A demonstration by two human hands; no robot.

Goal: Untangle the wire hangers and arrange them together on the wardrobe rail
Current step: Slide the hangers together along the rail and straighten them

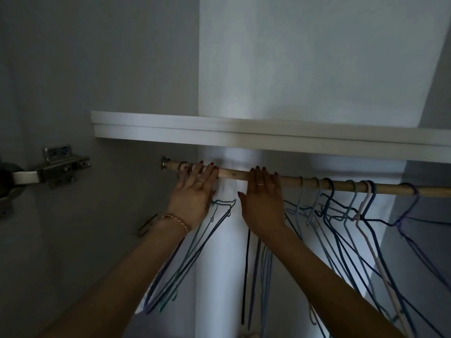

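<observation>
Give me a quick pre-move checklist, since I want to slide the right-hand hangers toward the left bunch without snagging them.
1. Bare stretch of rail between the hands free of hooks: ok.
2. Left hand steadies the left bunch of hangers, fingers over the rail: ok.
3. Right hand grips a hanger: cannot tell; its fingers lie over the rail.
4. Right-hand hangers untangled: not ok, their wires cross below the hooks.
5. Hooks on the right sit close together: not ok, they are spread along the rail.
6. Far purple hanger joined to the group: not ok, it hangs apart.
</observation>
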